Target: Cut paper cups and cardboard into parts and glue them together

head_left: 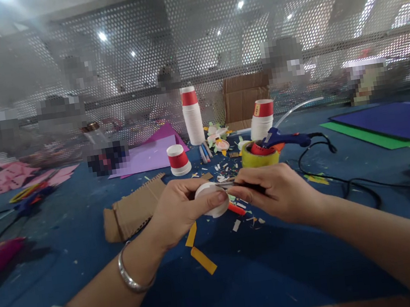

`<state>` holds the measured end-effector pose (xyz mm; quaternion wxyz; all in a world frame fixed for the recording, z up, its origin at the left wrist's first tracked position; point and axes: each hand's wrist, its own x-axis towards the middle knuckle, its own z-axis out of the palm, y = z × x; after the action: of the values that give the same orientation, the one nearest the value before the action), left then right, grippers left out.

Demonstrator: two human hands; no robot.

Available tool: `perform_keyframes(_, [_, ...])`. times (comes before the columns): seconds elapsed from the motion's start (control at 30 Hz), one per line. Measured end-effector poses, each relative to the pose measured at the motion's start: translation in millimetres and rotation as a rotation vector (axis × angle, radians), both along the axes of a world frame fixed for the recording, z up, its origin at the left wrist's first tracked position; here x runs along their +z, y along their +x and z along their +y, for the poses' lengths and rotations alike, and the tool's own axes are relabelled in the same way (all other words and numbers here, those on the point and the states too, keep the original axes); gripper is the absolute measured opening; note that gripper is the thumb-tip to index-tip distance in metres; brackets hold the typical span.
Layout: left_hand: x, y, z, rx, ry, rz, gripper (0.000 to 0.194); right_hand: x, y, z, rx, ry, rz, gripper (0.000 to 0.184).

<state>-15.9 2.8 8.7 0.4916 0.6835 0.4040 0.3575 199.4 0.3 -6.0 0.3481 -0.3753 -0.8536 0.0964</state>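
Pinched between the thumb and fingers of my left hand [182,205] is a small white paper cup piece [206,190], its round side turned towards me. My right hand [279,191] is closed round the dark handles of a pair of scissors [228,184]. The metal blades point left and meet the edge of the cup piece. My fingers hide most of the handles. Below my hands lie paper scraps [237,225], an orange-red strip [237,208] and yellow paper strips [204,260].
A blue glue gun [287,138] rests on a yellow tape roll [259,158], its cord running right. Behind stand cup stacks [194,124] [261,120] and a short red-and-white cup stack [179,160]. Cardboard [136,209] lies left, coloured sheets [387,123] right.
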Motion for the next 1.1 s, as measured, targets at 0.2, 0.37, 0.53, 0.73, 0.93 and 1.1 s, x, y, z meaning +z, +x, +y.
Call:
perform_keyframes(0.2, [3.4, 1.5, -0.4, 0.003, -0.147, -0.033, 0.025, -0.9, 0.5, 1.0, 0.006, 0.020, -0.024, 0.042])
perform_keyframes(0.37, [2.2, 3.7, 1.1, 0.003, -0.258, -0.127, 0.020, -1.1, -0.1, 0.6, -0.011, 0.024, -0.023, 0.043])
perform_keyframes(0.53, [0.8, 4.0, 1.6, -0.023, -0.312, -0.160, 0.020, -2.6, -0.1, 1.0, -0.024, 0.020, -0.032, 0.043])
perform_keyframes(0.73, [-0.2, 3.0, 1.8, -0.042, -0.331, -0.150, 0.021, -3.4, 0.5, 2.2, -0.018, 0.002, -0.051, 0.043])
perform_keyframes(0.93, [0.1, 1.9, 3.6, -0.063, -0.388, -0.170, 0.027, -4.5, -1.9, 2.7, -0.018, -0.016, -0.025, 0.042])
perform_keyframes(1.1, [-0.5, 1.1, 4.9, -0.099, -0.412, -0.190, 0.027, -4.9, -2.2, 1.9, 0.004, -0.025, -0.028, 0.041])
